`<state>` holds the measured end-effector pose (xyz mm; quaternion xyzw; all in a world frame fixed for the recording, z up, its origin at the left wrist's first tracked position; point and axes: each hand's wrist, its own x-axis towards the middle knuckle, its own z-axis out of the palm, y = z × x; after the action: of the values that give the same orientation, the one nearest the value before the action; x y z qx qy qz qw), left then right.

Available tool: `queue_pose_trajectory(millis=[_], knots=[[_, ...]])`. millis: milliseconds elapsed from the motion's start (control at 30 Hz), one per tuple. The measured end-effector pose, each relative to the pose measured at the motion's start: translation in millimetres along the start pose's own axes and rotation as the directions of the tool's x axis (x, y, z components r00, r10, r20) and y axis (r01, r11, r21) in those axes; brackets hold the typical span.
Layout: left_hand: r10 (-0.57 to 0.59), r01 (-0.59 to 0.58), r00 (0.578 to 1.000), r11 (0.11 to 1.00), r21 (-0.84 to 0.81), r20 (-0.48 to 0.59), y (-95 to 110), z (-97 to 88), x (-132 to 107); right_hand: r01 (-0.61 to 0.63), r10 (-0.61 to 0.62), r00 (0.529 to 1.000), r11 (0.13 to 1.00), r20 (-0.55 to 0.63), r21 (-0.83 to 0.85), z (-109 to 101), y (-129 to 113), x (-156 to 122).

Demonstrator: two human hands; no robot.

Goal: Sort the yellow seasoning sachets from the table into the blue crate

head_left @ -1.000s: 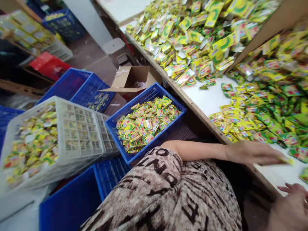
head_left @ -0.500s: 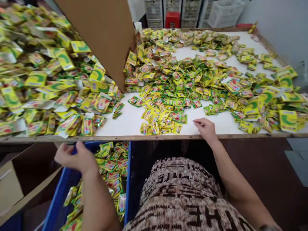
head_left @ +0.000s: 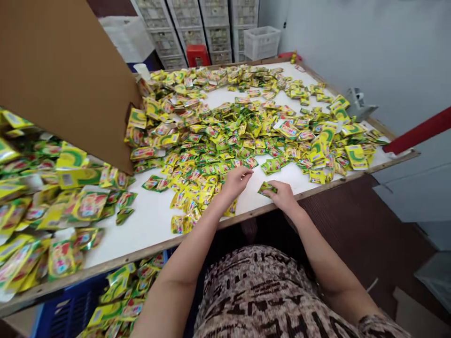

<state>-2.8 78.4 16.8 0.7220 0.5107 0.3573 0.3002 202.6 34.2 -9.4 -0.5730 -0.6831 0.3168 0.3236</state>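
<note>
My right hand (head_left: 284,196) is over the table's front part, its thumb and fingers pinching a small green-and-yellow sachet (head_left: 265,188). To its left, my left hand (head_left: 237,182) hovers at the near edge of the sachet pile, fingertips brought together with nothing visible in them. A short strip of green sachets (head_left: 274,164) lies on the white tabletop (head_left: 252,199) just beyond both hands. Yellow sachets (head_left: 202,188) spread beside my left forearm, which partly covers them.
A brown cardboard panel (head_left: 70,80) stands at the left, with larger yellow packs (head_left: 79,176) beside it. Below the table edge sits a blue crate (head_left: 65,307) holding packs. More yellow packs (head_left: 355,156) lie at the right, near a red pole (head_left: 419,132).
My left hand has come from above the crate to the sachets on the table. My right hand now holds a green sachet. The view has turned to the right.
</note>
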Motion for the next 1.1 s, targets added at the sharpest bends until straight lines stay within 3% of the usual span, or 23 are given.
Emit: queue_pose_trajectory(millis=[100, 167, 267, 367, 467, 500, 533, 600, 667, 767, 867, 1000, 1100], knots=[[-0.004, -0.004, 0.996, 0.996, 0.088, 0.091, 4, 31.8, 56, -0.045, 0.055, 0.983, 0.997, -0.173, 0.064, -22, 17, -7], [-0.047, 0.017, 0.989, 0.978, 0.21, 0.141, 10, 54.1, 87, -0.042, 0.085, 0.97, 0.981, -0.226, 0.189, -27, 21, -8], [-0.13, 0.035, 0.967, 0.921, 0.388, 0.219, 20, 75.9, 103, -0.073, 0.208, 0.95, 0.872, -0.232, 0.485, -29, 20, -6], [-0.174, -0.006, 0.913, 0.899, 0.438, 0.37, 23, 70.3, 90, -0.069, 0.294, 0.931, 0.722, -0.215, 0.689, -33, 19, -5], [-0.215, -0.027, 0.806, 0.917, 0.398, 0.551, 21, 46.6, 79, -0.05, 0.254, 0.952, 0.678, -0.171, 0.733, -37, 21, -6], [-0.213, -0.017, 0.81, 0.923, 0.384, 0.547, 20, 40.0, 82, -0.047, 0.235, 0.959, 0.679, -0.156, 0.733, -37, 22, -6], [-0.197, -0.008, 0.846, 0.925, 0.381, 0.495, 19, 35.5, 87, -0.046, 0.218, 0.965, 0.681, -0.143, 0.731, -37, 23, -7], [-0.148, 0.01, 0.946, 0.903, 0.429, 0.289, 15, 33.6, 108, -0.045, 0.195, 0.973, 0.684, -0.123, 0.729, -36, 25, -7], [-0.135, 0.057, 0.983, 0.863, 0.502, 0.121, 11, 39.0, 135, -0.041, 0.186, 0.975, 0.686, -0.12, 0.726, -34, 26, -7], [-0.223, 0.147, 0.973, 0.811, 0.567, 0.066, 7, 50.6, 166, -0.031, 0.18, 0.975, 0.691, -0.13, 0.722, -33, 26, -5], [-0.287, 0.172, 0.952, 0.786, 0.594, 0.104, 6, 54.4, 173, -0.016, 0.176, 0.973, 0.693, -0.147, 0.721, -34, 25, -5], [-0.284, 0.13, 0.944, 0.791, 0.598, 0.17, 7, 40.1, 150, -0.004, 0.216, 0.959, 0.659, -0.184, 0.752, -33, 26, -6], [-0.249, 0.189, 0.967, 0.854, 0.484, 0.061, 11, 25.4, 122, 0.008, 0.272, 0.942, 0.567, -0.196, 0.824, -31, 23, -1]])
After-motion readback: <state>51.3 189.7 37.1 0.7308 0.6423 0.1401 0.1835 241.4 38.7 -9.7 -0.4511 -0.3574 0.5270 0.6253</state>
